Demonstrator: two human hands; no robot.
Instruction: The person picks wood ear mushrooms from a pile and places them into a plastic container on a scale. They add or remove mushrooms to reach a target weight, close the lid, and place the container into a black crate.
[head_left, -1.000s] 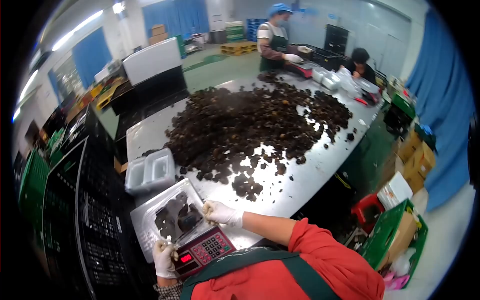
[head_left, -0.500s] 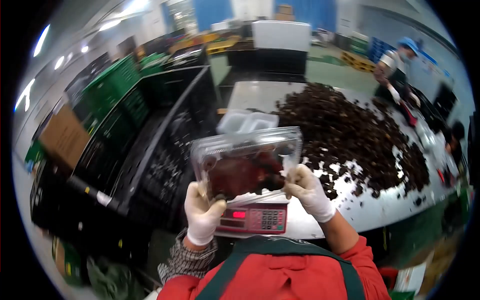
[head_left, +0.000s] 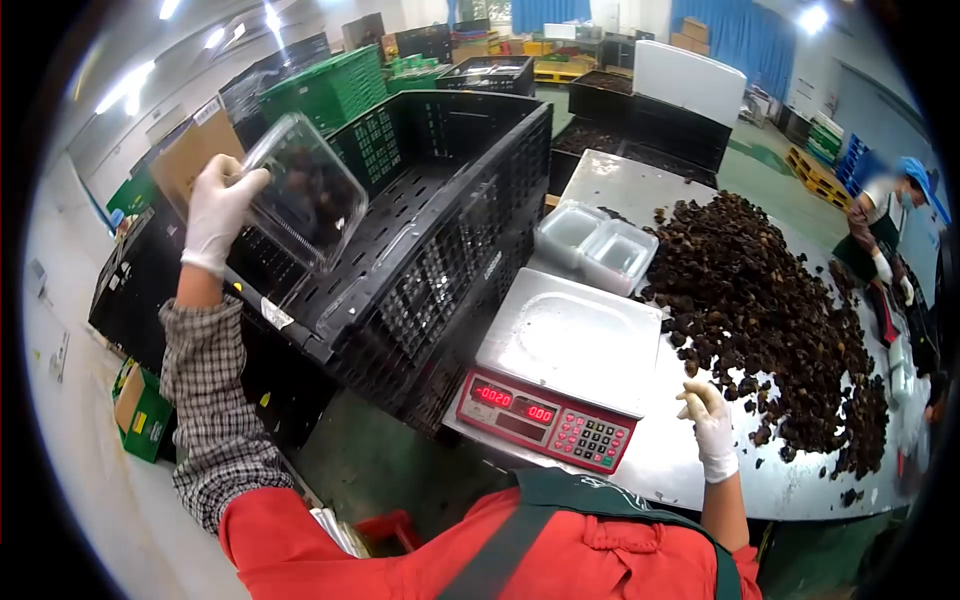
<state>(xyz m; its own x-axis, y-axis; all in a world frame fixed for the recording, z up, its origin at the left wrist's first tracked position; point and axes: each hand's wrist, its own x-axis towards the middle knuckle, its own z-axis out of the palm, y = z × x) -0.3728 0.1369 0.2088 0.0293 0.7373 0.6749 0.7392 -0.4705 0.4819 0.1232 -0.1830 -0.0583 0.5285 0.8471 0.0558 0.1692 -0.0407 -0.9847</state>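
My left hand [head_left: 215,215], in a white glove, grips a clear plastic clamshell box [head_left: 335,190] by its edge. The box is tilted above the large black crate [head_left: 440,290], with dark pieces showing through its lid. My gloved right hand [head_left: 711,430] hovers over the metal table, right of the scale, its fingers loosely bent and apart with nothing in them. A red digital scale [head_left: 620,447] has a bare metal pan [head_left: 570,325] and lit red digits. Right of it spreads a heap of dark brown, mushroom-like clumps [head_left: 760,300].
Clear plastic tubs [head_left: 617,258] stand behind the scale on the metal table [head_left: 670,470]. Green crates [head_left: 325,90] are stacked at the far left. A co-worker in a blue cap [head_left: 925,180] stands at the table's right side. Black bins and a white board [head_left: 690,80] are at the back.
The clamshell box has moved from above the scale, where both hands held it, left over the black crate. My right hand has let go of it. The view has turned left.
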